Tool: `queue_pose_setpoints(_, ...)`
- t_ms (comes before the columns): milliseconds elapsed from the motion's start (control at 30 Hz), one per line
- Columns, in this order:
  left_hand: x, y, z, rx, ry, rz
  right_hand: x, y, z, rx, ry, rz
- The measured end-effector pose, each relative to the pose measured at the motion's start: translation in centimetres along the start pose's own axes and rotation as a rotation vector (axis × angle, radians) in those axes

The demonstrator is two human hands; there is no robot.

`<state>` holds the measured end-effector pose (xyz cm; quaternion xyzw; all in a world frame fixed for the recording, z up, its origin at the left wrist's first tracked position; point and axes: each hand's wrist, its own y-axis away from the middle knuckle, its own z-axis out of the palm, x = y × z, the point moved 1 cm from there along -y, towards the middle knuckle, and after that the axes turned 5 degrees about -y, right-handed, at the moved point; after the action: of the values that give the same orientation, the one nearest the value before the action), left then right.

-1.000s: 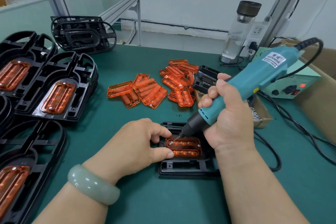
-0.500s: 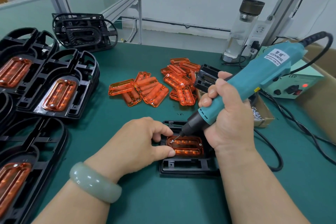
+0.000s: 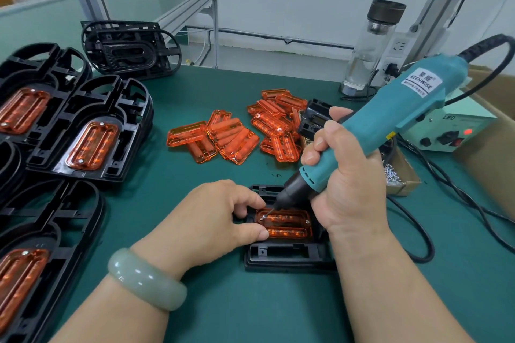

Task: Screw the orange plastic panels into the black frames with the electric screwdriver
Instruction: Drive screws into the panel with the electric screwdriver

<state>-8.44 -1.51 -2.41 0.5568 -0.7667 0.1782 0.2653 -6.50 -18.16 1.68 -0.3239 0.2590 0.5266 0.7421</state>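
Right hand (image 3: 342, 198) grips electric screwdriver (image 3: 390, 120), bit on screw (image 3: 262, 218) at 9 o'clock end of orange panel (image 3: 287, 227); left hand (image 3: 217, 217) pinches that end against black frame (image 3: 287, 259); next, probably: drive screw flush.

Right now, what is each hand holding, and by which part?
Right hand grips the electric screwdriver round its lower barrel. Left hand pinches the orange panel at its left end.

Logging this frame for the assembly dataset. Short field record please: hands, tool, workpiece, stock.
left hand: pinches left end of the orange panel
right hand: holds electric screwdriver, tilted
bit: on left-end screw
right-end screw: in place
black frame: flat on green mat, under panel
loose panels: pile behind the workpiece
finished frames: stacked at left
screw box: right of right hand
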Motion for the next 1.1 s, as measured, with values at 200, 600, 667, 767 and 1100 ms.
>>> queue_pose_setpoints(200, -0.1, 0.0, 0.0, -0.001, 0.0, -0.002, -0.2, 0.3, 0.4, -0.079, 0.053, -0.03)
queue_pose_setpoints(600, 0.2, -0.1, -0.1, -0.012, -0.027, -0.004, 0.4, 0.0, 1.8, -0.453, 0.144, -0.026)
queue_pose_setpoints(667, 0.4, -0.1, -0.2, -0.018, -0.026, 0.003, 0.5, 0.1, 2.1, -0.532, 0.125, 0.009)
queue_pose_setpoints(767, 0.8, 0.1, -0.4, -0.005, -0.04, 0.03, 0.7, 0.1, 2.5, -0.607, 0.127, 0.049)
queue_pose_setpoints(1100, 1.0, 0.0, -0.5, -0.031, -0.088, 0.102, 0.7, 0.0, 1.8, -0.535, 0.051, 0.028)
